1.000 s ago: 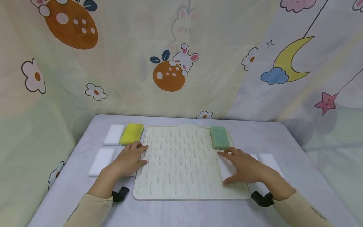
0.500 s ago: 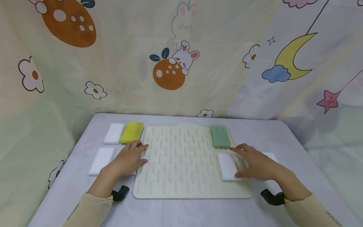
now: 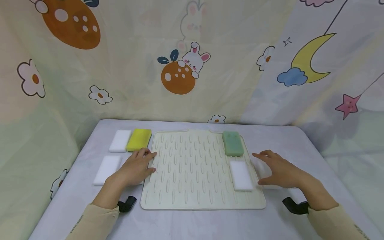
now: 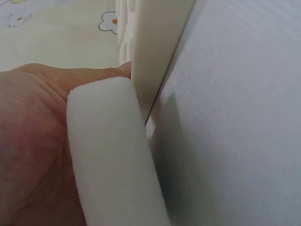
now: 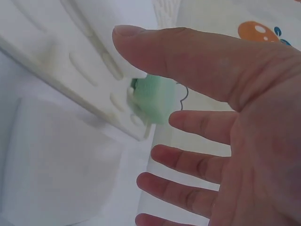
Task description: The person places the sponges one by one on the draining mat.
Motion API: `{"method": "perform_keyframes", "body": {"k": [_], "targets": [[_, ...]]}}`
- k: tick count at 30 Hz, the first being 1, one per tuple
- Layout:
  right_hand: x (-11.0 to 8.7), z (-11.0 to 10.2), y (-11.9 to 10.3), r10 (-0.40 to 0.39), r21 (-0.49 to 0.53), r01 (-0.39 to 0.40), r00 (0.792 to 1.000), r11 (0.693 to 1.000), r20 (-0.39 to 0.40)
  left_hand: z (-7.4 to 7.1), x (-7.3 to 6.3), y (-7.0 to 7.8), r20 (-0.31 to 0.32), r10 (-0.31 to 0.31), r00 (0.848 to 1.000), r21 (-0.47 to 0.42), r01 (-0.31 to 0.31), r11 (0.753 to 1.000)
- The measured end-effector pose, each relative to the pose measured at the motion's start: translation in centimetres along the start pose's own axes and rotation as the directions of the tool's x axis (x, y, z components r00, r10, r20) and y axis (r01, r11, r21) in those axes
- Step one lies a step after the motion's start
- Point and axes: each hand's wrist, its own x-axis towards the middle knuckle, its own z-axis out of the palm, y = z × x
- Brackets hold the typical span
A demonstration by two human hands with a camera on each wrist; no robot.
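A cream ribbed mat lies flat at the middle of the table. My left hand rests at its left edge, thumb and fingertips touching the rim. In the left wrist view a white sponge shows close by the palm; in the head view that hand mostly hides it. On the mat's right side lie a green sponge and, nearer me, another white sponge. Just off the right edge hovers my right hand, fingers spread, nothing held. Below it in the right wrist view is a white sponge.
Left of the mat, a yellow sponge lies beside a white sponge, with a further white sponge nearer me. A patterned curtain hangs behind the table.
My right hand has drawn back rightward from the white sponge on the mat, which now lies uncovered there. My left hand has stayed at the mat's left edge.
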Motion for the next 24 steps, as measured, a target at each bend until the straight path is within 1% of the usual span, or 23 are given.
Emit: {"method": "perform_keyframes", "body": {"k": [6, 10, 19, 24], "targets": [[0.2, 0.1, 0.9, 0.053, -0.005, -0.052, 0.998, 0.999, 0.041, 0.0, 0.0, -0.1, -0.013, 0.019, 1.000, 0.006, -0.019, 1.000], [0.1, 0.3, 1.5, 0.071, -0.004, -0.071, 0.996, 0.997, 0.052, 0.0, 0.0, -0.2, -0.012, 0.022, 1.000, 0.007, -0.022, 1.000], [-0.2, 0.6, 2.5, 0.049, 0.002, -0.049, 0.997, 0.999, 0.053, -0.1, -0.1, -0.1, -0.002, 0.013, 1.000, -0.001, -0.013, 1.000], [-0.5, 0.8, 2.7, 0.053, 0.021, -0.055, 0.996, 0.998, 0.069, -0.2, -0.2, 0.0, -0.001, 0.015, 1.000, 0.000, -0.015, 1.000]]}}
